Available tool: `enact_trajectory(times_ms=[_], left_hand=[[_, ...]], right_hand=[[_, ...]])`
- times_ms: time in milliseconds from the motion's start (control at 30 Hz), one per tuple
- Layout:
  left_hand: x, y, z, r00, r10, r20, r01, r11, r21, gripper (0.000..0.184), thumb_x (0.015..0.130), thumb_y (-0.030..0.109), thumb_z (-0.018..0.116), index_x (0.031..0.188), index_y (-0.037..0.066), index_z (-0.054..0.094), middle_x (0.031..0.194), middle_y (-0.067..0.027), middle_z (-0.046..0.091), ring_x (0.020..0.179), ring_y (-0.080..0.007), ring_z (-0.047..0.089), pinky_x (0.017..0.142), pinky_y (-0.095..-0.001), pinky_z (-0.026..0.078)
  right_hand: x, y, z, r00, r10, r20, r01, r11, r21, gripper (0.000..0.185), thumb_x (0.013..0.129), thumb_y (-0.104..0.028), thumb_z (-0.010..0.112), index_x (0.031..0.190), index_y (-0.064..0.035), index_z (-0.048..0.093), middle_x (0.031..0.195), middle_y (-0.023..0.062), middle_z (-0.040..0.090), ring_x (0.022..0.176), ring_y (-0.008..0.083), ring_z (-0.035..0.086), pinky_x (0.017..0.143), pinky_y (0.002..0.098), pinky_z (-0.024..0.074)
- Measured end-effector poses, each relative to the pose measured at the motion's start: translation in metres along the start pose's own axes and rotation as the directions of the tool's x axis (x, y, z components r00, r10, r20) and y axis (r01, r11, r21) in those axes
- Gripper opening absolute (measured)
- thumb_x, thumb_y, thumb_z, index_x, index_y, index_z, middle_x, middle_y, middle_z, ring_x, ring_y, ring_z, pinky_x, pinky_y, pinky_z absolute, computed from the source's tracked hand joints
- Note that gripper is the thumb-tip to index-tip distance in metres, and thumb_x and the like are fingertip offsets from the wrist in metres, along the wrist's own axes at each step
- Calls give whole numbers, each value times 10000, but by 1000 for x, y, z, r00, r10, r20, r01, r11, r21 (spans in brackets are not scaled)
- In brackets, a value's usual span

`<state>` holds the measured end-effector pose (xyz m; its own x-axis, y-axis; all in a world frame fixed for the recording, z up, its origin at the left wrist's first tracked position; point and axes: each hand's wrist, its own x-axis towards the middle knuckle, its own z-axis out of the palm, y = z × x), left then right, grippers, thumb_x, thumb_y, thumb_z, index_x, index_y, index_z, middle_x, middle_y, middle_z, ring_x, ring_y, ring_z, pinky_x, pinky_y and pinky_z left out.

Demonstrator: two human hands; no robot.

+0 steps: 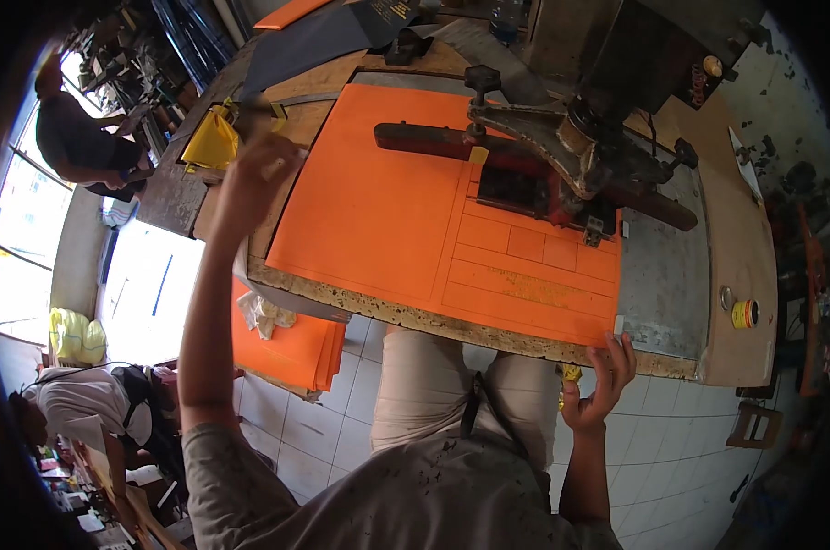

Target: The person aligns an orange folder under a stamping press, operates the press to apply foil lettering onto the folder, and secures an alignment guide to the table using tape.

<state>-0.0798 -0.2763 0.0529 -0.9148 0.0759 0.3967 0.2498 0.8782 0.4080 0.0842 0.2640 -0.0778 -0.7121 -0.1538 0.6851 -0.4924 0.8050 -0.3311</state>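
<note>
A large orange sheet with ruled lines and a patch of gold print lies on the press bed. Above its far right part stands a dark metal press with a long bar and knobs. My left hand is raised at the sheet's left edge, beside a yellow foil-like piece. Motion blurs its fingers, and a dark smear shows just beyond them. At the near right corner of the sheet is my right hand, fingers apart, nothing held; its fingertips are close to the board's front edge.
Below the bench, on the left, sits a stack of orange sheets with a crumpled white cloth on top. A small yellow tin stands at the right. A dark sheet lies at the back. Two other people are on the left.
</note>
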Motion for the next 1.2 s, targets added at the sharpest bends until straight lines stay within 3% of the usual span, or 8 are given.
enact_trajectory(times_ms=[67, 100, 167, 233, 267, 400, 800, 1200], left_hand=[[-25, 69, 13, 984, -160, 79, 175, 950, -259, 297, 1002, 81, 749, 1299, 87, 761, 1110, -35, 760, 1040, -138, 726, 961, -301, 568], [-41, 90, 31, 977, -144, 160, 215, 649, -729, 413, 1006, 79, 754, 1410, 53, 673, 1115, -43, 748, 1045, -138, 723, 977, -305, 575], [-73, 140, 56, 964, -50, 263, 266, 289, -920, 384, 1047, 63, 697, 1417, 10, 611, 1132, -95, 737, 1049, -195, 732, 969, -358, 598], [-98, 182, 78, 922, 43, 386, 387, -36, -921, 352, 1083, 104, 660, 1418, 11, 605, 1157, -130, 746, 1041, -215, 749, 947, -365, 605], [-109, 201, 88, 877, 14, 480, 479, -94, -873, 395, 1064, 200, 701, 1419, 54, 608, 1178, -133, 729, 996, -239, 733, 895, -393, 597], [-138, 249, 122, 838, 47, 543, 496, -481, -723, 343, 1093, 139, 658, 1416, 34, 616, 1217, -132, 760, 1087, -192, 742, 917, -344, 611], [-151, 266, 136, 834, -14, 552, 504, -388, -772, 255, 1061, 125, 716, 1285, 10, 676, 1101, -68, 764, 1021, -142, 732, 842, -307, 609], [-147, 264, 131, 777, 3, 629, 596, -324, -735, 252, 1093, 101, 637, 1327, 18, 681, 1162, -108, 757, 1045, -196, 761, 844, -327, 656]], right_hand=[[9, -13, -3, 998, -5, -58, 8, 998, 58, 451, 1044, -445, 639, 1271, -58, 687, 1412, 153, 634, 1393, 416, 508, 1165, 544, 399], [15, -21, -4, 997, -11, -72, 18, 996, 92, 420, 1033, -413, 669, 1257, -58, 688, 1390, 150, 640, 1363, 405, 524, 1144, 539, 426], [39, -44, -5, 991, -39, -129, 64, 979, 194, 329, 967, -283, 789, 1193, -58, 707, 1272, 114, 688, 1196, 339, 610, 1017, 480, 526], [63, -66, -8, 995, -53, -83, 77, 946, 316, 304, 928, -224, 828, 1159, -54, 727, 1200, 94, 709, 1116, 313, 642, 955, 442, 538], [72, -76, -10, 996, -62, -63, 81, 924, 373, 295, 909, -195, 848, 1142, -52, 737, 1164, 84, 720, 1076, 300, 658, 924, 424, 543], [91, -95, -14, 999, -36, -20, 42, 890, 454, 284, 860, -82, 865, 1126, -55, 768, 1101, 71, 728, 990, 258, 673, 836, 376, 534], [83, -86, -17, 995, 80, 56, -98, 861, 499, 142, 908, -26, 804, 1044, -21, 763, 1033, 88, 694, 913, 232, 651, 771, 350, 520], [92, -76, -29, 886, 169, 432, -431, 645, 631, 77, 987, -27, 668, 1048, -4, 709, 1027, 99, 657, 953, 213, 642, 838, 328, 511]])
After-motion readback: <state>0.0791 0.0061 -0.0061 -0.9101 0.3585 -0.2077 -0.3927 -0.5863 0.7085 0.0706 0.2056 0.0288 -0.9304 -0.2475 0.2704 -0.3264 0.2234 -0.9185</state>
